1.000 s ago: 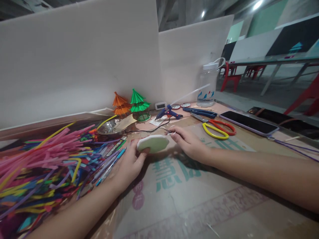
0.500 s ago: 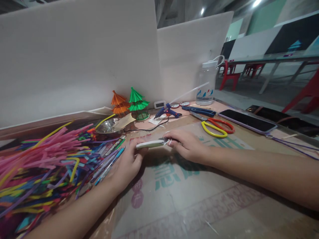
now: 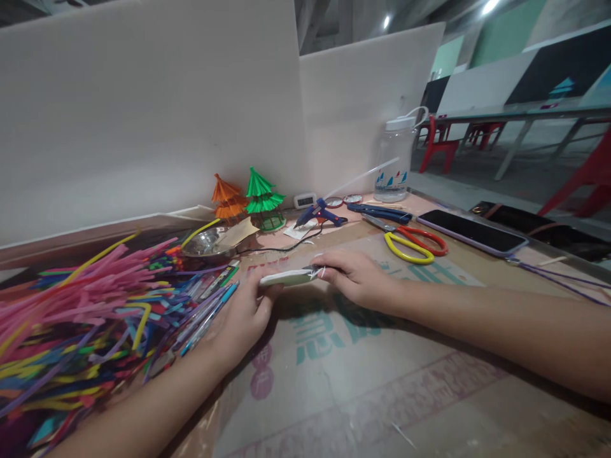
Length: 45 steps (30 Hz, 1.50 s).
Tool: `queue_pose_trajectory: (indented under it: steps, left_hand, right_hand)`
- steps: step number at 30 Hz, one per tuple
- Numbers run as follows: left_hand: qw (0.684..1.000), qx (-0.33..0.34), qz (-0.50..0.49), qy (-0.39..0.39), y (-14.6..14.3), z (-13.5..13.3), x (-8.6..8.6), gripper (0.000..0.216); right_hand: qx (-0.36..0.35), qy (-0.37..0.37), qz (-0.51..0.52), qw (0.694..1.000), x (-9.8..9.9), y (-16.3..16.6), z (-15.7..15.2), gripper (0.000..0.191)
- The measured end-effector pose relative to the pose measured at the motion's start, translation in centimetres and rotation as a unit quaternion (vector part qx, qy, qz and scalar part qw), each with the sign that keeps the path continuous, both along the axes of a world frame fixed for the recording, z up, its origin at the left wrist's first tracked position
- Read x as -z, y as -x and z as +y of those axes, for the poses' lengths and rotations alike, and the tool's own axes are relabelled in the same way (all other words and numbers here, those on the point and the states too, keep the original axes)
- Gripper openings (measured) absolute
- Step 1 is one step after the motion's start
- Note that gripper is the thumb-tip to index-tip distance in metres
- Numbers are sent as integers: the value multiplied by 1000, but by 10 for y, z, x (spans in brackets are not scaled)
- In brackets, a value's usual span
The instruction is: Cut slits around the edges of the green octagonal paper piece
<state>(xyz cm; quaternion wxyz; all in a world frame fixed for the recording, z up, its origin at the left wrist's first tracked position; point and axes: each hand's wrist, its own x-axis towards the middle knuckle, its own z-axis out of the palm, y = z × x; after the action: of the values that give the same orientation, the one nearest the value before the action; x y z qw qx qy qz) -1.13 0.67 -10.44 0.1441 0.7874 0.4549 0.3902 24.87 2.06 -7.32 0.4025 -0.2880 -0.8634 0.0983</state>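
Observation:
Between my two hands, a little above the table, is a thin, flat white piece with a rounded edge (image 3: 289,278), seen nearly edge-on; I cannot make out its kind. My left hand (image 3: 251,305) grips its left end, fingers behind and thumb below. At the right end my right hand (image 3: 351,277) pinches it by a small dark part, where thin white strands stick out. Below my hands lies a printed cardboard sheet (image 3: 353,394). Beyond them a blue glue gun (image 3: 319,214) rests on a white scrap.
Pipe cleaners (image 3: 95,299) are heaped at the left, with pens (image 3: 210,318) beside them. Behind stand a metal bowl (image 3: 203,243) and orange (image 3: 229,197) and green (image 3: 262,197) paper trees. Scissors (image 3: 410,245), pliers (image 3: 379,211), a phone (image 3: 470,231) and a bottle (image 3: 395,159) are to the right.
The view has shifted very slightly. Both hands keep the same hold on the flat white piece, with hardly any movement.

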Motion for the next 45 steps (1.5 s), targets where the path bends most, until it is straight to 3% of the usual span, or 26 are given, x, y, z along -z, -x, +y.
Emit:
queue_pose_trajectory:
  steps: [8, 19, 32, 39, 45]
  left_hand:
    - [1000, 12, -11, -5, -3, 0, 1, 18]
    - [1000, -7, -14, 12, -4, -1, -4, 21]
    - [999, 12, 34, -13, 1, -4, -1, 34]
    - [998, 6, 56, -8, 1, -2, -3, 23]
    - [999, 6, 43, 4, -2, -4, -4, 23]
  right_hand:
    - [20, -15, -18, 1000, -2, 0, -3, 29]
    - [64, 41, -16, 997, -5, 0, 0, 28]
    - [16, -39, -35, 999, -4, 2, -10, 30]
    - [7, -47, -25, 999, -1, 0, -6, 29]
    - [10, -104, -30, 994, -5, 0, -6, 29]
